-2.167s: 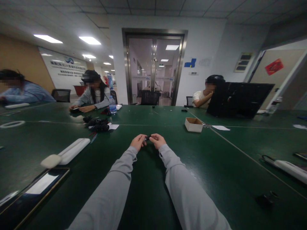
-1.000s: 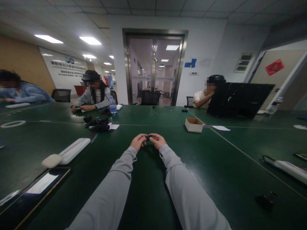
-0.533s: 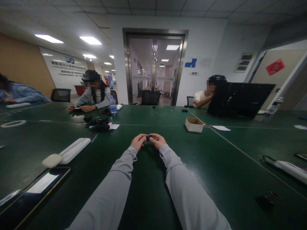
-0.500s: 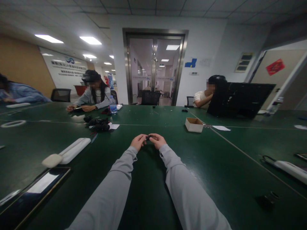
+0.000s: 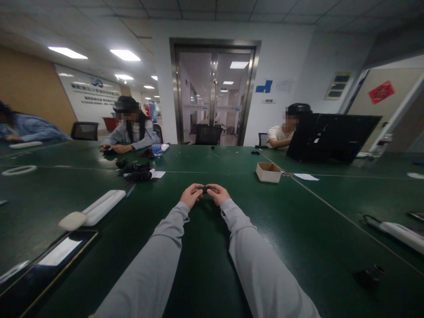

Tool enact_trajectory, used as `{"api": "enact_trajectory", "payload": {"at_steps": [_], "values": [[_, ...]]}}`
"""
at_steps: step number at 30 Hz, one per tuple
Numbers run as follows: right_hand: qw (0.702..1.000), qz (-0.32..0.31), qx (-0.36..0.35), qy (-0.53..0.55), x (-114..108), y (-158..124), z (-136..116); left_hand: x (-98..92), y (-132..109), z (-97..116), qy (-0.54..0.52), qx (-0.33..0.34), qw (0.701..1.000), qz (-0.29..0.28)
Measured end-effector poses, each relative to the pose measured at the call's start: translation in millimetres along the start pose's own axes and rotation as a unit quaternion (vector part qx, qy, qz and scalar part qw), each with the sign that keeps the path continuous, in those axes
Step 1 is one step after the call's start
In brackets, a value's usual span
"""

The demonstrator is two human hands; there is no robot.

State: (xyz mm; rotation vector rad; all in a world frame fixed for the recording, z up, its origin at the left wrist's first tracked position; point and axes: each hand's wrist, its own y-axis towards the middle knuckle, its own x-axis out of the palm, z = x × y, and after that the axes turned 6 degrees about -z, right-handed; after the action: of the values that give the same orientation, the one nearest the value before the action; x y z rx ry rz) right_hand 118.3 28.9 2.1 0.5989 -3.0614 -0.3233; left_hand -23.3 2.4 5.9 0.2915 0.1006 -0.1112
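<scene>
Between my two hands is a small dark object [image 5: 205, 189], too small to name. My left hand [image 5: 191, 194] pinches it from the left, fingers closed. From the other side, my right hand [image 5: 217, 194] grips the same object with thumb and fingers. Both hands are held together over the green table [image 5: 212, 247], with my grey sleeves stretching forward. Most of the object is covered by the fingertips.
An open cardboard box [image 5: 268, 173] stands to the right, past my hands. Dark gear [image 5: 135, 171] and a water bottle [image 5: 156, 145] are at the left. Nearer lie a tablet [image 5: 49, 265], a white power strip [image 5: 104, 206] and a black cylindrical part [image 5: 371, 274]. Several people sit around.
My hands stay in nearly the same place; the fingers shift slightly around the dark object. Across the table, the person at the left has drawn their hands a little to the right.
</scene>
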Motion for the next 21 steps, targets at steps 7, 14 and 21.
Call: {"api": "enact_trajectory", "payload": {"at_steps": [7, 14, 21], "values": [[0.991, -0.069, 0.014, -0.112, 24.6, -33.6, -8.5, 10.8, -23.6, 13.2, 0.057, 0.028, 0.994, 0.088], [0.872, -0.156, 0.006, -0.464, 42.0, -140.0, -54.3, 13.2, -140.1, 57.6, 0.237, 0.024, 0.964, -0.114], [0.872, -0.097, 0.098, -0.47, -12.7, -253.8, -100.7, -47.9, -215.8, 69.2, 0.144, -0.217, 0.963, -0.069]]}}
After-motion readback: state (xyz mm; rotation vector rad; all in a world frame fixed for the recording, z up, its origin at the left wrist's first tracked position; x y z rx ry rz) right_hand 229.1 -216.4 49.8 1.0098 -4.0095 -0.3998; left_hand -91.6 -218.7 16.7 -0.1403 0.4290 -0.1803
